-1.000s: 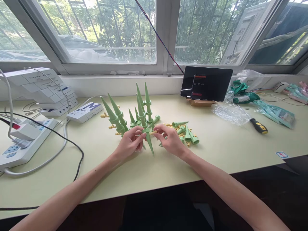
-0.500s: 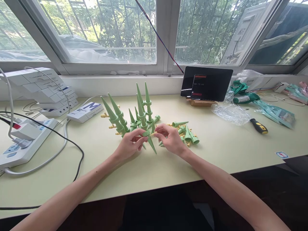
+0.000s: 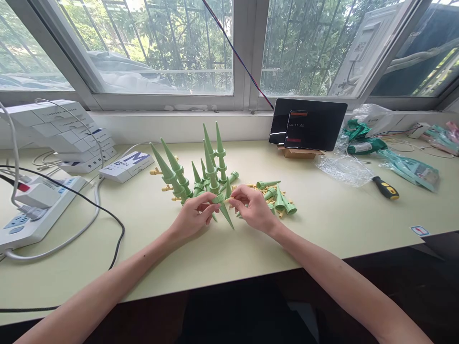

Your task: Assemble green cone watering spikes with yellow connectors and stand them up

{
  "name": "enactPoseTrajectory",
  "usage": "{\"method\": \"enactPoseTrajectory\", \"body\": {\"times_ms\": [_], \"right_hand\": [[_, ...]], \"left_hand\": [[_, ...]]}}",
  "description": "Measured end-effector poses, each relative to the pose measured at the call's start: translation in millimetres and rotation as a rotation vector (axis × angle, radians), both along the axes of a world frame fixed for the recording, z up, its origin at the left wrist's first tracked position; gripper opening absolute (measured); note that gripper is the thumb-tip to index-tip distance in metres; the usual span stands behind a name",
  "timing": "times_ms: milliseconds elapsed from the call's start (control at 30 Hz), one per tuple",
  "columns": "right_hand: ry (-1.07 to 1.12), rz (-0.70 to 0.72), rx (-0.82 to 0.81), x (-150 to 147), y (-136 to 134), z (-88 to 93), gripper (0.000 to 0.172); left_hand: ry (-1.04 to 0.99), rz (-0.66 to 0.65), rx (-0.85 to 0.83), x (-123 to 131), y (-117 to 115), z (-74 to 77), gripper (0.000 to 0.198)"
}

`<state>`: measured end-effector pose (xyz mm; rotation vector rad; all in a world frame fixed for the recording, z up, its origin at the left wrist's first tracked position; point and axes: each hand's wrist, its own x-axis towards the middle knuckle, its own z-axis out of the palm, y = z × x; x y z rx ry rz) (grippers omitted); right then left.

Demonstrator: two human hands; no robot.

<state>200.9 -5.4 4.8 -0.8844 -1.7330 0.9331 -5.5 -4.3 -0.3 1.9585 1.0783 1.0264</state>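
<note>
My left hand (image 3: 193, 214) is closed around the collar of a green watering spike (image 3: 227, 218), whose point slants down to the right over the table. Beside the collar, my right hand (image 3: 254, 207) pinches a small yellow valve (image 3: 227, 200); the fingers mostly cover it, and I cannot tell how far it sits in the spike. Just behind my hands stand stacked green spikes (image 3: 167, 173), some with yellow valves sticking out sideways. To the right of my right hand lies a pile of loose green spikes (image 3: 280, 202) mixed with yellow valves.
White boxes (image 3: 77, 138) and a power strip (image 3: 39, 215) with cables occupy the left side. A tablet (image 3: 319, 124) with a phone showing a timer leans at the back. Plastic bags (image 3: 409, 167) and a screwdriver (image 3: 386, 188) lie at the right.
Hardly anything differs. Both hands keep their grip, and the spike's tip has shifted very slightly to the right. The timer has advanced by one second.
</note>
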Motion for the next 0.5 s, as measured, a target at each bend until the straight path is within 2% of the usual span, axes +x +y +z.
{"method": "enactPoseTrajectory", "body": {"times_ms": [133,267,400,500], "right_hand": [[-0.075,-0.007,0.112,-0.2,0.0,0.3,0.010],[-0.107,-0.001,0.143,0.4,1.2,-1.7,0.011],[-0.080,0.021,0.082,0.9,1.5,-4.5,0.012],[-0.016,0.055,-0.036,0.9,1.4,-4.9,0.014]], "left_hand": [[-0.015,-0.014,-0.068,0.0,0.8,0.0,0.017],[-0.035,-0.029,-0.106,-0.6,0.9,-0.3,0.020],[-0.045,-0.051,-0.098,-2.3,1.1,-3.2,0.018],[-0.032,-0.048,-0.067,-3.2,0.7,-4.5,0.017]]}}
